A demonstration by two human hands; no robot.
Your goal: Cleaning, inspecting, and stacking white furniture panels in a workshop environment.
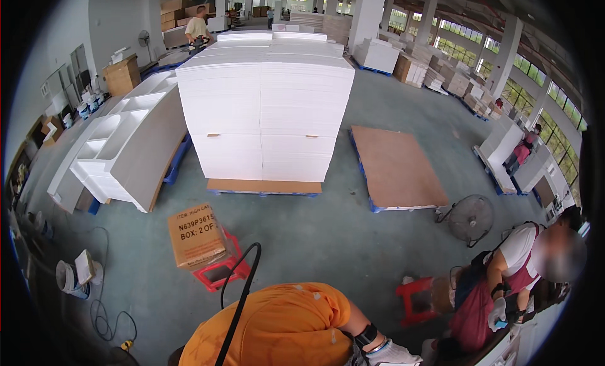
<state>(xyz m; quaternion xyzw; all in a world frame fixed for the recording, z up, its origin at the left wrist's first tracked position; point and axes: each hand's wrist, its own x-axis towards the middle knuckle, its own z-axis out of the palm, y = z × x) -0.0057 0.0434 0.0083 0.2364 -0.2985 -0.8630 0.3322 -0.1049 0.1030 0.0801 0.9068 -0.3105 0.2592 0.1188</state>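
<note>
At the bottom edge, right of centre, the person's gloved left hand point(392, 352) reaches out beyond an orange sleeve point(328, 303), against a whitish flat piece point(408, 363) cut off by the frame; whether its fingers grip cannot be told, nor can the state of the right hand, out of view. At lower right a co-worker point(523, 256) bends near a red stool point(416, 298). A cardboard box point(196, 237) sits left of centre; white stacked panels point(265, 120) fill the upper centre.
</note>
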